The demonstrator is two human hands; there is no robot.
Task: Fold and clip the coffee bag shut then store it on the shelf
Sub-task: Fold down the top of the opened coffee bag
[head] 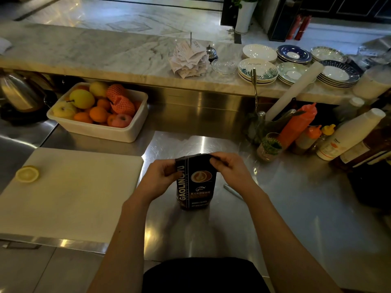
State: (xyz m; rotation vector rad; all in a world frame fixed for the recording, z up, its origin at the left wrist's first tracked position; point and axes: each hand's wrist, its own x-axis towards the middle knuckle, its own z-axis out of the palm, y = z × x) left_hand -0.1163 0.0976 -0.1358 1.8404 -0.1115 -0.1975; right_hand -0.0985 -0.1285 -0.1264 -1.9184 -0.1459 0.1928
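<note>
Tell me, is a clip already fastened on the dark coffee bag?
No, the dark coffee bag shows only both hands pinching its folded top.

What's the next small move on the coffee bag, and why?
Probably press the top over into a flat fold. Both hands, left hand and right hand, pinch the top corners of the coffee bag, which stands upright on the steel counter. No clip is on it yet; the slim object lying to its right may be the clip, but that's unclear.

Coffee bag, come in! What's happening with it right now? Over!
Left hand and right hand both pinching the top of the coffee bag. Bag upright on steel counter, top folded over. No clip on it. Nothing blocking.
</note>
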